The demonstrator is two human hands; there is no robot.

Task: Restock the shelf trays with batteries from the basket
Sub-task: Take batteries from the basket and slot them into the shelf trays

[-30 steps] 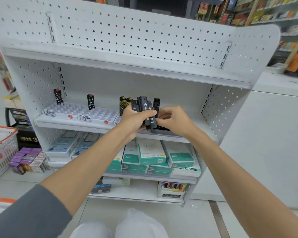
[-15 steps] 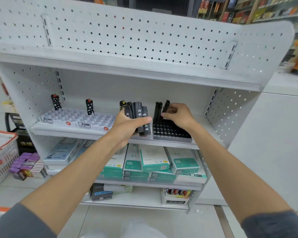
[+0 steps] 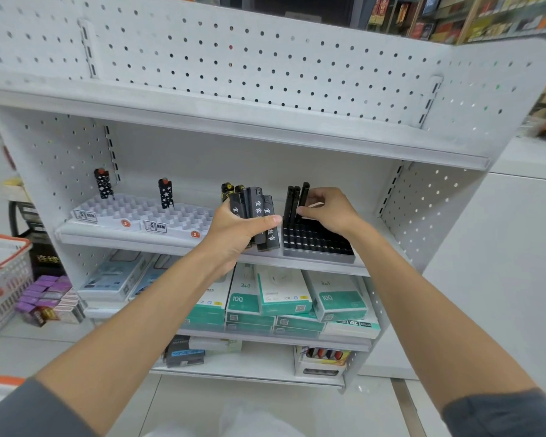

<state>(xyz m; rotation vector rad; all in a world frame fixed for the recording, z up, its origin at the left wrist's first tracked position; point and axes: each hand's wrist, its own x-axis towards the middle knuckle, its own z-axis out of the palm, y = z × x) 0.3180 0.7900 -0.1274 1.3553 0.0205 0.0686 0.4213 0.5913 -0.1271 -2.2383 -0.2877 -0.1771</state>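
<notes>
Now I'm slotting stock into the black tray.
My left hand point(image 3: 237, 231) clamps a bundle of black pieces point(image 3: 259, 216); my right hand point(image 3: 328, 209) pinches one point(image 3: 304, 200) upright above the black tray point(image 3: 319, 244). Next: press it home.

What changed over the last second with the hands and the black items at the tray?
The right hand left the bundle, carrying one black item to the back row of the black tray, where it now stands beside two others. The left hand still grips the bundle of black items. The white trays are unchanged.
</notes>
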